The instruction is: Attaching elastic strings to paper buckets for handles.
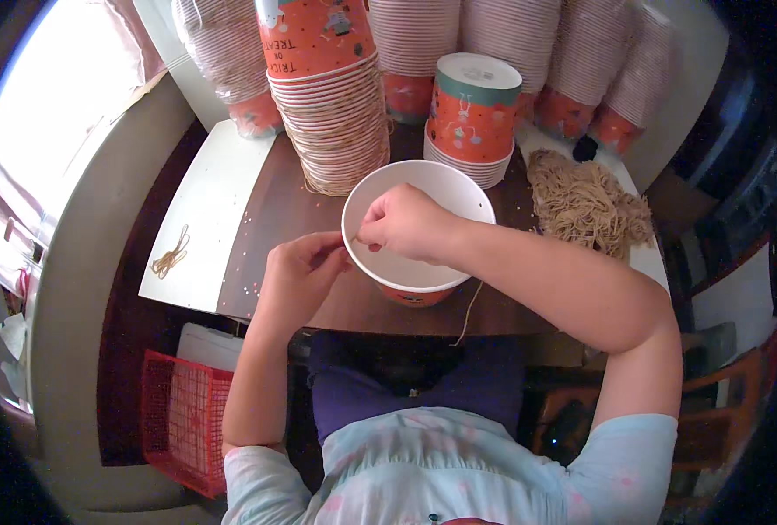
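A paper bucket (416,285), white inside with an orange printed outside, stands mouth up near the table's front edge. My right hand (403,226) reaches into its mouth. Thumb and fingers are pinched against the inner left wall, with a small tan bit of string at their tips. Outside the same wall, my left hand (305,269) has its thumb and fingers pressed together at the rim; what they grip is too small to make out. A thin tan string (469,313) hangs down beside the bucket's right side, its upper part hidden by the bucket and my right forearm.
A tall stack of buckets with strings (332,122) stands behind, beside a shorter upside-down stack (473,114). Wrapped stacks (509,39) line the back. A heap of tan strings (585,203) lies right, a small string bundle (171,254) left. A red basket (183,420) sits below the table.
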Action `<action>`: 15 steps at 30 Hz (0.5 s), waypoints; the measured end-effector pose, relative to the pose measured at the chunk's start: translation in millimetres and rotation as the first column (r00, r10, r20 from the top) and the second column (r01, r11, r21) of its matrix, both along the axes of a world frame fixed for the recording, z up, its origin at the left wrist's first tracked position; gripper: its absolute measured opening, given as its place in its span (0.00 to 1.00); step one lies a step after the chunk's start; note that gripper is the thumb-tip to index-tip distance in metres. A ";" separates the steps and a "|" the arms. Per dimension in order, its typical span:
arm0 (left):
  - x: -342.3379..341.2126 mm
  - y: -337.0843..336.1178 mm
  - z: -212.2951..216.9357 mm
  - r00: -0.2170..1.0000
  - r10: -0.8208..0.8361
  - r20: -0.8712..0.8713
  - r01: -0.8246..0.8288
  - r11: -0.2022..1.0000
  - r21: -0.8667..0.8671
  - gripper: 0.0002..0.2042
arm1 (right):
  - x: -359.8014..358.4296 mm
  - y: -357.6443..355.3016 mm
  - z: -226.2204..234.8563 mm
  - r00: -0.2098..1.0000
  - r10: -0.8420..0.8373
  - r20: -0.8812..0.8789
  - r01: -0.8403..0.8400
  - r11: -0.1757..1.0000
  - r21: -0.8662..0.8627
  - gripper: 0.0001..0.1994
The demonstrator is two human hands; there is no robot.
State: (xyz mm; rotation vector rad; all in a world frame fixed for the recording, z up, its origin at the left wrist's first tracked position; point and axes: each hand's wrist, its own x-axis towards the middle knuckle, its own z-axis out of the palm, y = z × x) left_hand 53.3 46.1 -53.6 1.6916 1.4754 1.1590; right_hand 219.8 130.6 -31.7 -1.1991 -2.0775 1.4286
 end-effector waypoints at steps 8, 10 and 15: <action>-1.5 -0.1 -5.4 0.993 0.010 0.115 -0.006 0.999 -0.040 0.10 | 2.3 -1.1 5.6 0.996 -0.001 0.089 -0.014 0.985 0.171 0.08; 0.0 -0.4 -0.7 0.996 0.009 0.088 -0.004 0.998 -0.060 0.10 | 5.4 -0.4 6.1 0.996 0.000 0.094 -0.021 0.974 0.224 0.08; -3.2 -7.6 9.8 0.994 0.106 -0.010 -0.105 0.992 0.075 0.08 | 11.8 -6.1 16.8 0.997 0.070 0.041 -0.079 0.952 0.297 0.09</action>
